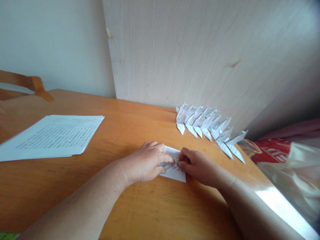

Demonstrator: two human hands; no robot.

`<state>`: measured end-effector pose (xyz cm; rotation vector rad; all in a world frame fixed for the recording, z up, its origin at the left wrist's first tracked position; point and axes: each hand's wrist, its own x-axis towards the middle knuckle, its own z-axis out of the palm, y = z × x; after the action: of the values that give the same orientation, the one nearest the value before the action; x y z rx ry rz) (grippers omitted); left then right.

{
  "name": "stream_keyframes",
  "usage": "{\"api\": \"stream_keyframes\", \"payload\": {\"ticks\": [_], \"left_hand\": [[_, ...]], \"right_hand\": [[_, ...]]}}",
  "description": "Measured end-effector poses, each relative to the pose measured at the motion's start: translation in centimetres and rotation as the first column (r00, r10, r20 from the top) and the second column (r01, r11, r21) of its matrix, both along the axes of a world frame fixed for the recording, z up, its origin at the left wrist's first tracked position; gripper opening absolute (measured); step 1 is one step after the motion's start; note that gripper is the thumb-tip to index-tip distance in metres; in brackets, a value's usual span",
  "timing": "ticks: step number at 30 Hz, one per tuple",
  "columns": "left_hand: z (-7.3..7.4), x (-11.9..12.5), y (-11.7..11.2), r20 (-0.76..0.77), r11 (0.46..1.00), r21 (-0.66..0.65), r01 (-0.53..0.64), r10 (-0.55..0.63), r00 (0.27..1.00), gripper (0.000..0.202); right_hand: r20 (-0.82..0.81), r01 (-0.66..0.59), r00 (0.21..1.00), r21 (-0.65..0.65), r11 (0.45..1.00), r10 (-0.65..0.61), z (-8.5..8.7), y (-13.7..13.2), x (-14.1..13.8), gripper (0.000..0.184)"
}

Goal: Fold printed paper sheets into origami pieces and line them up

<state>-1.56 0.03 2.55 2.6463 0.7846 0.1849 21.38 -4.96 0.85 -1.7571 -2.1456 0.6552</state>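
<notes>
A small folded sheet of printed paper (176, 174) lies on the wooden table in front of me, partly covered by both hands. My left hand (146, 162) rests over its left side, thumb and index finger stretched out on the paper and pressing it down. At the sheet's right edge, my right hand (200, 165) is closed in a pinch on the paper, its fingers curled. Behind the hands to the right stand several folded paper pieces (207, 123) with pointed tips, lined up in slanting rows; printed characters show on them.
A stack of printed sheets (60, 131) lies on the table (130, 118) at the left. Behind the table rises a pale wood panel (175, 50). A wooden chair back (22, 81) is at far left; red and whitish bags (275, 153) sit beyond the right edge.
</notes>
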Motion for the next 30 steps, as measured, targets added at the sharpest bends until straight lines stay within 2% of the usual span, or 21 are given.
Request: {"api": "stream_keyframes", "payload": {"ticks": [15, 22, 30], "left_hand": [[0.0, 0.0, 0.2, -0.023, 0.994, -0.104, -0.021, 0.019, 1.000, 0.032], [0.0, 0.0, 0.3, -0.047, 0.994, -0.103, -0.036, 0.031, 0.998, 0.033], [-0.4, 0.0, 0.5, -0.050, 0.996, -0.082, -0.027, 0.023, 0.998, 0.035]], "right_hand": [[0.030, -0.005, 1.000, -0.007, 1.000, 0.006, 0.2, -0.1, -0.1, 0.004], [0.022, -0.005, 1.000, -0.008, 1.000, 0.005, 0.3, -0.1, 0.0, 0.006], [-0.025, 0.000, 1.000, -0.057, 0.998, -0.002, 1.0, 0.3, 0.5, 0.018]]}}
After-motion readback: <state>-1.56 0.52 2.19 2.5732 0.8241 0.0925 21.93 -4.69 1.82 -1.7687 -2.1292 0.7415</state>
